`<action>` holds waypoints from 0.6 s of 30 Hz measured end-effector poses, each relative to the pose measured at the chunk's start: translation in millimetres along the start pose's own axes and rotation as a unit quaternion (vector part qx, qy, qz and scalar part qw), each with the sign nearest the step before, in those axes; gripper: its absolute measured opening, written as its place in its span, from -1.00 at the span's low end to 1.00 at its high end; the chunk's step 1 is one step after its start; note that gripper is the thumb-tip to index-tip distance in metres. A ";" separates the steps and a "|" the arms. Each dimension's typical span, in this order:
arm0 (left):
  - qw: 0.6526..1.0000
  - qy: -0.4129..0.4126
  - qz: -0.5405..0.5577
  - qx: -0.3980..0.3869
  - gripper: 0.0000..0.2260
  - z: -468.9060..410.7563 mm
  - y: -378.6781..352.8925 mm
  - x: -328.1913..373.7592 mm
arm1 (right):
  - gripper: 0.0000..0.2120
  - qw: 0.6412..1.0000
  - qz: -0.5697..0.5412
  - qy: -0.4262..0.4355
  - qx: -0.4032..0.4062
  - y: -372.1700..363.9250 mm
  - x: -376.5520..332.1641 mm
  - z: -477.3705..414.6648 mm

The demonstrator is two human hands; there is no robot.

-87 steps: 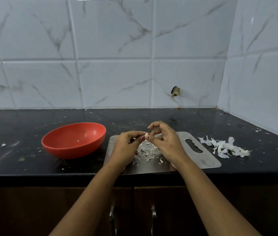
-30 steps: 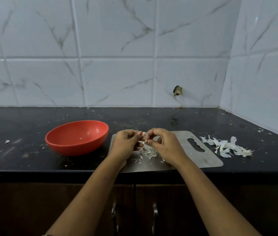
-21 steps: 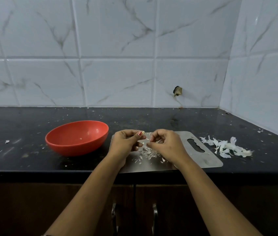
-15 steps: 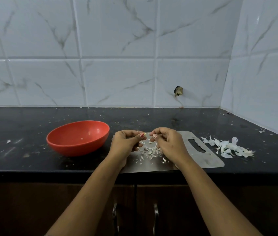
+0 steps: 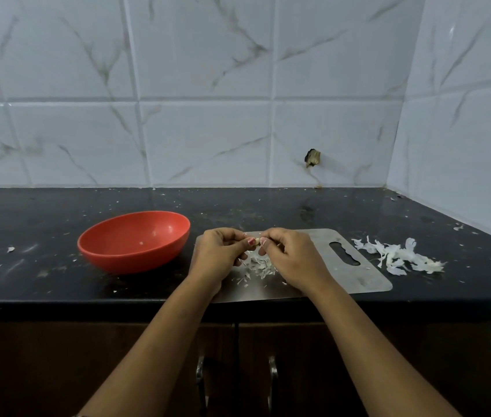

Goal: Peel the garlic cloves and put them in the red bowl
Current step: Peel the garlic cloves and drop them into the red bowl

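Observation:
A small pale garlic clove [image 5: 256,241] sits between the fingertips of both hands, above a steel cutting board [image 5: 340,263]. My left hand [image 5: 218,257] pinches its left end with thumb and forefinger. My right hand [image 5: 287,255] pinches its right end, fingers curled. Most of the clove is hidden by the fingers. The red bowl [image 5: 134,240] stands on the black counter to the left of my left hand, with a few small pale bits inside.
A heap of small peel scraps [image 5: 259,266] lies on the board under my hands. A larger pile of white garlic skins [image 5: 397,258] lies on the counter right of the board. The tiled wall closes the back and right. Cabinet door handles [image 5: 235,383] show below the counter edge.
My hands parted for a moment over the scrap heap, then came together again on the clove. The bowl and board have not moved.

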State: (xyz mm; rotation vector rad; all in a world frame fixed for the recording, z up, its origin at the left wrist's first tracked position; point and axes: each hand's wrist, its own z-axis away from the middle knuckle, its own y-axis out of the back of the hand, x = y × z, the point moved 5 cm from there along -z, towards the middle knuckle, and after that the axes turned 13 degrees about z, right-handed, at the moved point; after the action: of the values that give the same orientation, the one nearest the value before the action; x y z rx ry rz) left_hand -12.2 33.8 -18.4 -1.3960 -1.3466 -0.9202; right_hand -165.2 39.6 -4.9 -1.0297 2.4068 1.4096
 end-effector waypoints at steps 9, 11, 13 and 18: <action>1.000 0.005 0.001 -0.019 -0.89 3.9 -6.8 2.9 | -0.92 0.999 -0.033 -0.030 0.005 1.6 3.1 -2.5; 1.000 0.006 0.000 -0.017 -0.89 3.9 -6.5 3.0 | -0.89 0.998 -0.052 -0.030 -0.009 -0.4 3.7 -3.4; 1.000 0.010 0.004 -0.013 -0.90 3.6 -5.9 2.4 | -0.87 0.998 -0.057 -0.030 -0.014 -0.4 3.8 -3.6; 1.000 0.020 0.008 -0.014 -0.93 3.6 -5.5 1.4 | -0.85 1.000 -0.011 -0.018 -0.013 -0.3 0.8 -2.1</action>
State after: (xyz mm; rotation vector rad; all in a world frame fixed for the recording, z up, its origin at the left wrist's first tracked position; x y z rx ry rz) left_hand -17.8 37.2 -17.2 -1.4017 -1.2952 -0.9552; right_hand -165.3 37.4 -4.3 -1.0233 2.3514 1.4435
